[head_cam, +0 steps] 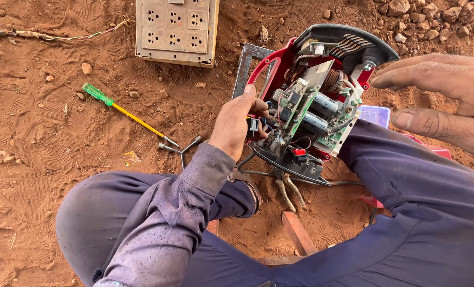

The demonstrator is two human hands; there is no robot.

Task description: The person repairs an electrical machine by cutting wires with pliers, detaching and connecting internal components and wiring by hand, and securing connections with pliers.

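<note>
An opened red and black machine (322, 95) lies on red dirt between my knees, its circuit board, capacitors and wiring exposed. My left hand (236, 122) reaches into its left side, fingers closed on a small black connector and wires next to the board. My right hand (444, 98) hovers close to the camera at the right edge, fingers spread and apart, holding nothing, just right of the machine's black cover. A red switch (299, 152) shows on the machine's lower panel.
A green-handled yellow screwdriver (121, 109) lies on the dirt at left, beside a metal cross wrench (181, 145). A beige socket board (176, 31) sits at top. Stones are scattered at top right. A small clear purple box (375, 114) rests by my right knee.
</note>
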